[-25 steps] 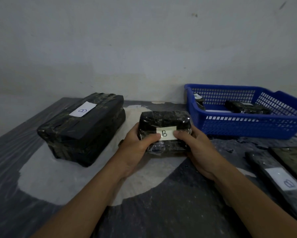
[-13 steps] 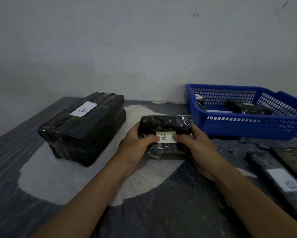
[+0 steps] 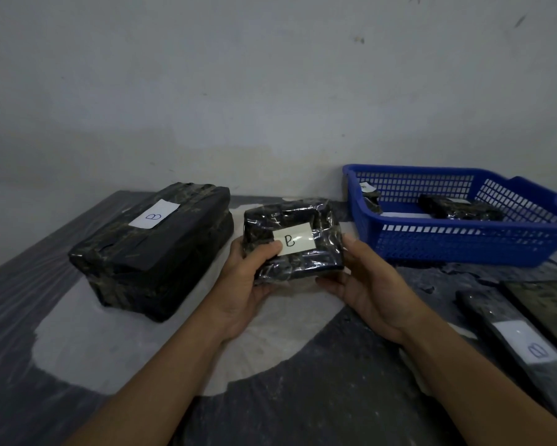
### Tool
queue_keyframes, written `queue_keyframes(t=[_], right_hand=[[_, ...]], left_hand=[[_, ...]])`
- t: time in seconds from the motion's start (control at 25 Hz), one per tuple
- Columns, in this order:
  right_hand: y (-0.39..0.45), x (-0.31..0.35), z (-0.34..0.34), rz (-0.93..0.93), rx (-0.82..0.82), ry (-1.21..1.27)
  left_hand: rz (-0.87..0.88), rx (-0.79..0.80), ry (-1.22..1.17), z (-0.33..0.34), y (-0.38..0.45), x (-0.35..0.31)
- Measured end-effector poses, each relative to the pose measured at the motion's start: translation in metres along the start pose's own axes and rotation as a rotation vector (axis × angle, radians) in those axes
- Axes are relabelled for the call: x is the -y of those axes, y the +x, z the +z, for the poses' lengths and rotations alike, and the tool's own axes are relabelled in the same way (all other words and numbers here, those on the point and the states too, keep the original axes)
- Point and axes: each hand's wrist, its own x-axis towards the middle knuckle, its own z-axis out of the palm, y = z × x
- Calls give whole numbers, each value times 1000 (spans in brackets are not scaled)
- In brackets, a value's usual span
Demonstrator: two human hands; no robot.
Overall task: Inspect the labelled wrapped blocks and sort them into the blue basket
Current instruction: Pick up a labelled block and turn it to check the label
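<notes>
A small black wrapped block (image 3: 291,239) with a white label marked "B" is held above the table, its label face tilted toward me. My left hand (image 3: 246,278) grips its left side, thumb beside the label. My right hand (image 3: 362,281) holds its right side and lower edge. The blue basket (image 3: 463,243) stands to the right at the back, with two small wrapped blocks (image 3: 457,209) inside. A large wrapped block (image 3: 154,249) labelled "B" rests on the table to the left.
Flat dark wrapped slabs (image 3: 521,342), one with a white label, lie at the right edge. The dark table (image 3: 270,413) has a pale dusty patch in the middle. A plain wall closes off the back.
Both hands have lifted the small block off the table and tilted its label face up toward me. The basket and the large block have not moved.
</notes>
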Motion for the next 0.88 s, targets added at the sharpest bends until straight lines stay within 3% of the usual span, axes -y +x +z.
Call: queue_keyframes(t=[0.28, 0.52, 0.76, 0.88], right_hand=[[0, -3, 6, 6, -21, -125], [5, -5, 1, -72, -140, -5], [4, -2, 3, -62, -158, 22], [1, -4, 5, -230, -189, -143]], left_hand=[[57, -6, 79, 5, -1, 3], [130, -33, 318, 0, -1, 11], [120, -39, 355, -1, 3, 12], [150, -22, 447, 2, 0, 13]])
